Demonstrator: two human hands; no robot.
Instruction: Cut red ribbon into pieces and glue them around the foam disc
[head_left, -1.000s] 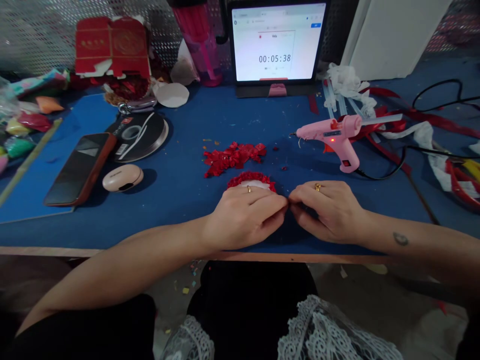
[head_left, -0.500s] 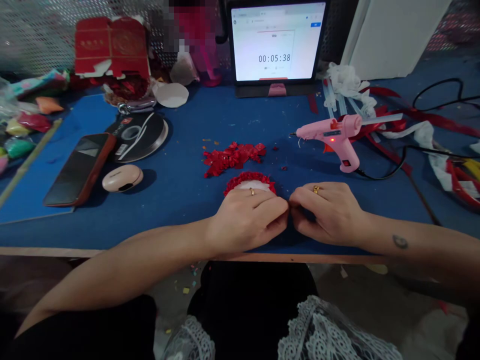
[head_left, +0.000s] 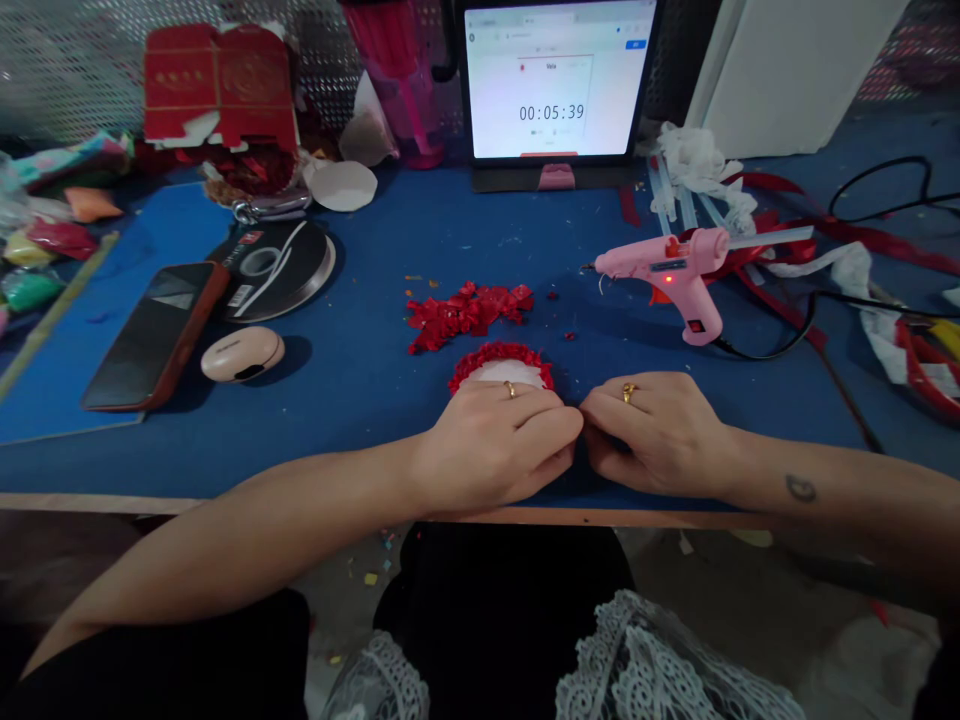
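My left hand is closed in a pinch just in front of a round white piece with a ruffled red rim, partly covering it. My right hand, also closed, meets it fingertip to fingertip near the table's front edge. Whatever the fingers pinch is hidden or too small to make out. Behind the round piece lies a loose heap of red folded bits. A pink glue gun with a lit red light rests on its side beyond my right hand.
At the left are a phone, a pale oval case and a ribbon spool. A tablet showing a timer stands at the back. Red ribbons, white strips and a black cable lie at the right.
The two hands have shifted very slightly and stay together, still closed. The tablet's timer has gone from 00:05:38 to 00:05:39, and the view has tilted a little.
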